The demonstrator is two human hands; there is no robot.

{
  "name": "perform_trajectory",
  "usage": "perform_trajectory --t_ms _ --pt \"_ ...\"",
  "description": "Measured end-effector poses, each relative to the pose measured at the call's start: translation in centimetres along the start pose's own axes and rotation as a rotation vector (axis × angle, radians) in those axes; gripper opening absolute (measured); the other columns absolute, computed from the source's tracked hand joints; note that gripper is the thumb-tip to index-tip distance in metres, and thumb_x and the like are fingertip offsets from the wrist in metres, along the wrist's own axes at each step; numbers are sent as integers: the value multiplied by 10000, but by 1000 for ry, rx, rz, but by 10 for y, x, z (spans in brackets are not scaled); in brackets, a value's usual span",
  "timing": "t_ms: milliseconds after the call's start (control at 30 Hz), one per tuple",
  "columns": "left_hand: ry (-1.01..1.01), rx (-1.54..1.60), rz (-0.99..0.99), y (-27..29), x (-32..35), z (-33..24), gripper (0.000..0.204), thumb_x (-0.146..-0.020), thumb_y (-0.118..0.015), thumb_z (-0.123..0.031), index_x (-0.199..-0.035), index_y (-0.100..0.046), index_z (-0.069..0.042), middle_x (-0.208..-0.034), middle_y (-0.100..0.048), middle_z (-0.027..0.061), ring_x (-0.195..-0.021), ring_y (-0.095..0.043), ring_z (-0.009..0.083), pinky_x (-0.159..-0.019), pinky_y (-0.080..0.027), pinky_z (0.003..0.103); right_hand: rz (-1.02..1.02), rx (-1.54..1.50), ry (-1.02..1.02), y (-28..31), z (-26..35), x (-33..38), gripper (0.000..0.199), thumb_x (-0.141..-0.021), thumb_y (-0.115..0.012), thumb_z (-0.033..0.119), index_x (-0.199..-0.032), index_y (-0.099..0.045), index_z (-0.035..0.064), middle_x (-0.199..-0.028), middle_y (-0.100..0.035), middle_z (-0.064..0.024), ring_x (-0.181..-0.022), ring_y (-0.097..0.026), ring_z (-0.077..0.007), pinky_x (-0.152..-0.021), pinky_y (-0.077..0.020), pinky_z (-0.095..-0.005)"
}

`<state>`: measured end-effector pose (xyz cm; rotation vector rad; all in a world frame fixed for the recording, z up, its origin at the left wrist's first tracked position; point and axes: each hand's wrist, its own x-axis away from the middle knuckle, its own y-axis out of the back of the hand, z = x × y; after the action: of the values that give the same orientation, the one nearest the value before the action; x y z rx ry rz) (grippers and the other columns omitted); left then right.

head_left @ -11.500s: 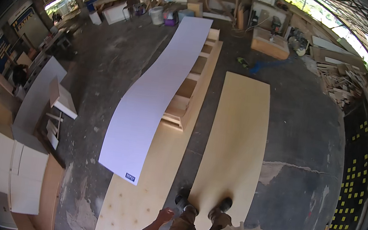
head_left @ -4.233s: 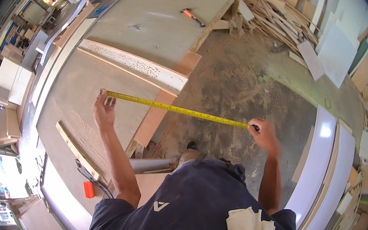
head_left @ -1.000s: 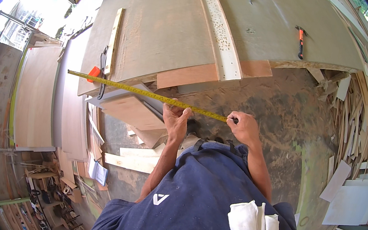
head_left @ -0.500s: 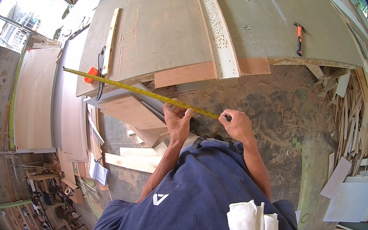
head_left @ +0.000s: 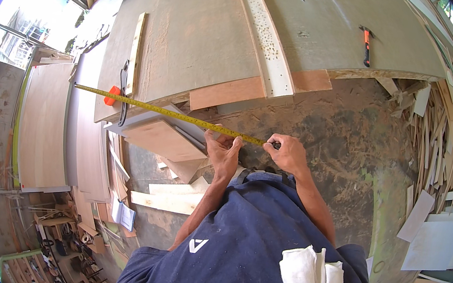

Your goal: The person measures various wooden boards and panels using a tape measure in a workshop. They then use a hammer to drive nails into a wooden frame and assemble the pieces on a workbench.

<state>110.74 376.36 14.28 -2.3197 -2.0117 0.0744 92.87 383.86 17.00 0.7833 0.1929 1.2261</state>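
A yellow tape measure blade (head_left: 168, 113) stretches from my hands out to the far left, its free end past the bench edge. My left hand (head_left: 222, 153) is closed on the blade, thumb on the near side and fingers partly hidden behind it. Just to the right, my right hand (head_left: 287, 153) pinches the blade's near end, with a small dark part showing between the fingers. The tape's case cannot be made out. Both hands are in front of my body, above the floor and short of the workbench (head_left: 188, 40).
On the bench lie a hammer (head_left: 367, 45) with an orange and black handle, a wood strip (head_left: 135, 54), an orange block (head_left: 112, 95) and a white speckled board (head_left: 270, 39). Panels (head_left: 167, 140) lean under its near edge. Offcuts (head_left: 436, 139) pile up at right; tall boards (head_left: 44, 125) stand left.
My hands have drawn slightly closer together along the blade, the right one shifting left and the left one a little right. The tape's far end has moved slightly left.
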Motion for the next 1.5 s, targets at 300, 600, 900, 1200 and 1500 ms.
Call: perform_trajectory --t_ms 300,600,900,1200,1500 --pt "16 -22 -5 0 3 0 548 -910 -647 58 -1335 -308 -8 -881 -654 113 -744 -637 130 -678 -515 241 -25 -11 3 -5 -1 3 246 -847 -727 368 -874 -754 125 -738 -697 -167 -756 -691 -371 -679 -532 -443" --pt "13 2 -1 4 5 5 558 -914 -649 54 -1342 -296 -6 -875 -654 103 -745 -633 121 -680 -514 236 -48 11 -12 -10 -1 5 249 -840 -733 371 -866 -753 124 -737 -697 -164 -758 -691 -375 -683 -532 -450" --pt "32 14 9 4 8 4 569 -910 -649 64 -1347 -291 -6 -874 -656 103 -751 -635 119 -688 -516 235 -52 11 -28 -12 -1 7 256 -839 -722 379 -870 -755 127 -760 -705 -154 -765 -690 -369 -693 -535 -445" --pt "-9 -7 10 11 7 13 728 -874 -709 56 -1425 -238 -10 -963 -637 110 -831 -634 142 -735 -520 260 -83 6 -2 -14 -2 9 260 -833 -716 380 -867 -760 127 -782 -711 -154 -788 -692 -370 -708 -538 -446" --pt "-234 -387 -165 13 10 -2 1080 -733 -875 -90 -1550 -168 -59 -1457 -299 134 -1125 -518 228 -771 -515 332 -89 -17 -3 -14 1 11 257 -830 -711 374 -864 -764 125 -778 -709 -157 -786 -693 -369 -707 -538 -440"
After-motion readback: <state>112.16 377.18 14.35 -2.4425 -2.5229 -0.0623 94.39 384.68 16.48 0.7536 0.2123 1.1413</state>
